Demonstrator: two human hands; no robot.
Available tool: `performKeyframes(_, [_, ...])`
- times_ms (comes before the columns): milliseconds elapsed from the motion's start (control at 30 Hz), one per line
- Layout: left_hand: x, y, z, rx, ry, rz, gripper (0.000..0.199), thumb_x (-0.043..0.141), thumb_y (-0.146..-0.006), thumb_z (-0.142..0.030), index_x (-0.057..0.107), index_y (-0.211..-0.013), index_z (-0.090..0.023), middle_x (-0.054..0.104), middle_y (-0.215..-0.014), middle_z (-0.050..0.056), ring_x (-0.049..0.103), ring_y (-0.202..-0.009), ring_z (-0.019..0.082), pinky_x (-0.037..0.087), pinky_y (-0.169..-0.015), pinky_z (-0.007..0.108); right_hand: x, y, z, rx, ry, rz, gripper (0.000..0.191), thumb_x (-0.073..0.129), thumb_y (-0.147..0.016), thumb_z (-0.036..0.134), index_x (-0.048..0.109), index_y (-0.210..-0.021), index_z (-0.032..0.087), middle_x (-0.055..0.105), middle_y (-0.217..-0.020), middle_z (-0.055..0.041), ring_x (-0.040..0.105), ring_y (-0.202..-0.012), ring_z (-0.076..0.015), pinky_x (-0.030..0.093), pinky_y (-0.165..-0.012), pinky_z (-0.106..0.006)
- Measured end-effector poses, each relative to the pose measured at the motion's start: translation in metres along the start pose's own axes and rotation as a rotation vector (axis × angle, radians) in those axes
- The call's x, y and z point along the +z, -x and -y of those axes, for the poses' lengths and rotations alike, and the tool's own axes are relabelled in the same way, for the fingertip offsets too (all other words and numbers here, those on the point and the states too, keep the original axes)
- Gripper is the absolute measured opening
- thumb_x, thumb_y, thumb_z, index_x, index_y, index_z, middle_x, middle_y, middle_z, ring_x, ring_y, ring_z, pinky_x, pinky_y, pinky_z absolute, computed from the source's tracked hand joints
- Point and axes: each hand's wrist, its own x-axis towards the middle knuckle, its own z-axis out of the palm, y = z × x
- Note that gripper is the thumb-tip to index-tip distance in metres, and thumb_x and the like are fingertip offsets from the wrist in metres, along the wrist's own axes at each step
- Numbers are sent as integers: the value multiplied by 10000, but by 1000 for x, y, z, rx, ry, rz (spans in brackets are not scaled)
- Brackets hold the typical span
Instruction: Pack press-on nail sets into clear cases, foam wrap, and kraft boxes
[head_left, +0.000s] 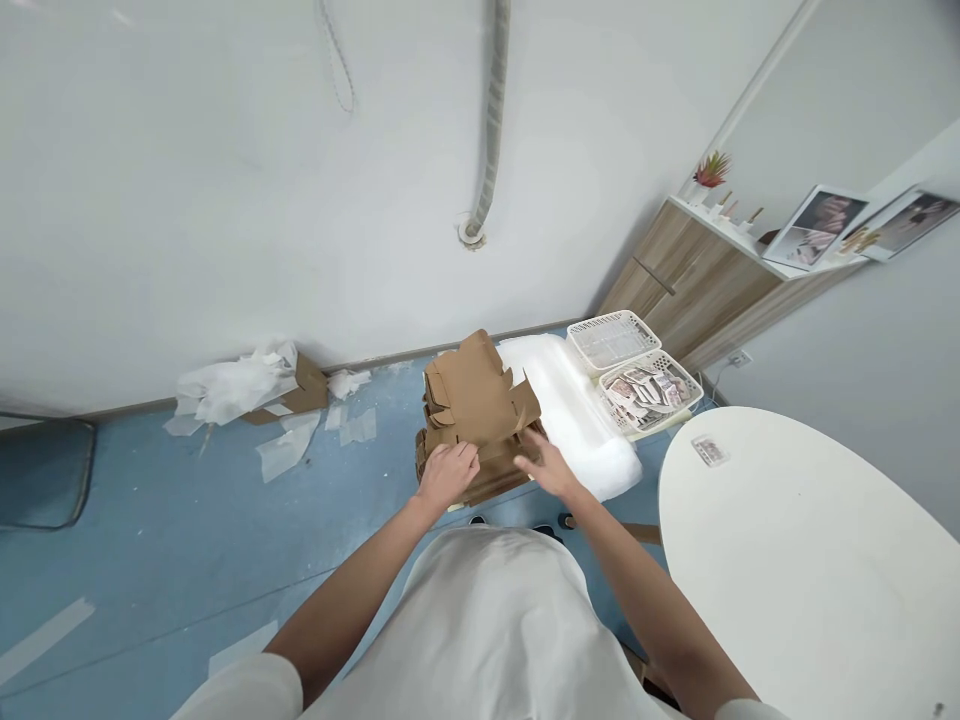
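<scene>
A stack of brown cardboard box blanks (pixel 471 385) lies in front of me, the top one partly unfolded with its flaps sticking up. My left hand (pixel 448 472) is closed at the near left edge of the top cardboard box, fingers curled over the board. At the near right corner, by a raised flap (pixel 526 400), my right hand (pixel 547 466) has its thumb and fingers apart. Whether its fingertips touch the cardboard is hard to tell. Directly right of the stack lies a thick roll of white wrapping material (pixel 574 415).
Two white plastic baskets (pixel 613 340) stand beyond the roll, the nearer holding many small printed packets (pixel 651 390). A round white table (pixel 810 560) is at right, with a small packet (pixel 709 451) on it. Paper scraps (pixel 240 385) and an open carton (pixel 304 390) lie along the wall.
</scene>
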Motion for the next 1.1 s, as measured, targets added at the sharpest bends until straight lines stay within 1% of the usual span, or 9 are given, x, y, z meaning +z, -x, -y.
performKeyframes(100, [-4, -3, -8, 50, 124, -43, 301, 294, -848, -208, 593, -813, -198, 598, -759, 63, 548, -751, 171, 359, -780, 330, -36, 0, 15, 112, -215, -215, 707, 327, -814, 558, 190, -1370, 144, 472, -1269, -161, 570, -995, -215, 451, -796, -354])
performKeyframes(167, [-3, -5, -17, 91, 188, -36, 297, 302, -849, -218, 598, -825, -202, 604, -768, 63, 548, -758, 168, 351, -798, 337, -56, 1, 27, 138, -162, -202, 741, 397, -791, 551, 154, -1379, 171, 496, -1247, -148, 613, -864, -196, 456, -762, -339])
performKeyframes(233, [1, -7, -28, 136, 241, -22, 298, 305, -854, -225, 601, -831, -203, 612, -772, 63, 553, -757, 166, 343, -811, 343, -70, 2, 39, 178, 25, -160, 723, 471, -767, 521, 222, -1361, 192, 555, -1176, -123, 622, -778, -185, 448, -741, -320])
performKeyframes(400, [14, -10, -57, 229, 298, 31, 324, 274, -876, -229, 596, -907, -206, 636, -799, 63, 572, -756, 166, 328, -845, 359, -73, 5, 49, 315, 586, -144, 429, 361, -850, 325, 430, -1250, 187, 664, -856, -97, 609, -750, -227, 407, -687, -315])
performKeyframes(600, [8, -19, -88, 288, 318, 120, 357, 288, -883, -300, 542, -1115, -206, 620, -1054, 83, 562, -946, 199, 213, -995, 416, -85, 31, 18, 391, 581, -301, 419, 279, -854, 233, 478, -1214, 153, 665, -879, -107, 600, -727, -209, 388, -668, -292])
performKeyframes(800, [3, -41, -131, 302, 327, 26, 623, 517, -721, -544, 443, -1244, -215, 353, -1365, 123, 234, -1272, 357, 50, -1018, 543, -123, 110, -24, 586, 397, -613, 452, 269, -832, 275, 506, -1197, 151, 648, -710, -58, 551, -585, -165, 382, -604, -266])
performKeyframes(933, [27, -64, -175, 127, 468, -27, 838, 546, -687, -558, 219, -1355, -173, 136, -1441, 157, 138, -1306, 351, 141, -1019, 520, -139, 181, -55, 723, 287, -830, 472, 267, -828, 315, 498, -1205, 149, 650, -760, -68, 537, -577, -158, 391, -598, -268])
performKeyframes(1000, [47, -74, -202, 71, 655, 81, 823, 497, -747, -514, 102, -1376, -159, 145, -1432, 176, 258, -1277, 302, 262, -997, 461, -143, 217, -69, 798, 231, -915, 478, 272, -826, 336, 493, -1208, 150, 649, -769, -72, 537, -577, -160, 394, -590, -269])
performKeyframes(1100, [81, -81, -248, -17, 923, 423, 694, 463, -800, -443, 163, -1356, -155, 350, -1337, 184, 507, -1092, 226, 424, -878, 366, -146, 269, -91, 911, 151, -1011, 482, 277, -828, 362, 491, -1209, 158, 642, -733, -66, 529, -558, -165, 391, -568, -271])
